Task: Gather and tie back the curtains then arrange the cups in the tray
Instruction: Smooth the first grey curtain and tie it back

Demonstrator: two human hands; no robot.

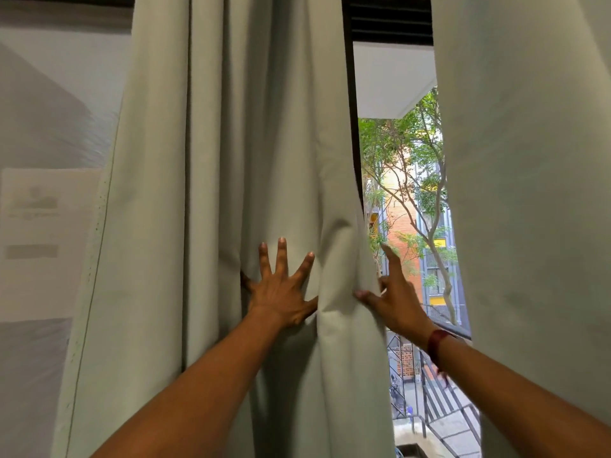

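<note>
**A:** What sits nearest?

**B:** A dark red wristband [434, 343] on the right wrist, low on the right.

**A:** And the hands?

**B:** The left hand [281, 292] lies flat on the left curtain [198, 160]. Its fingers are straight and spread wide, pressing the cloth. The right hand [395, 300] is just to the right at about the same height, on that curtain's right edge. Its thumb lies across the front of the cloth and its other fingers go round behind, so it pinches the edge, with the index finger pointing up.

**A:** Where does that curtain hang?

**B:** Left of centre, pale grey-green, in long upright folds from the top of the view to the bottom. The cloth puckers between the two hands. The right curtain [529, 193] hangs on the right side, well apart from both hands, with an open gap between the two curtains.

**A:** What's left of the curtains?

**B:** A white wall [59, 94] with a blurred sheet of paper [43, 239] on it.

**A:** And through the gap?

**B:** A dark window frame [390, 19] at the top and a black metal railing [443, 411] low down. Farther off stand a tree [413, 180] and a brick building [401, 233].
</note>
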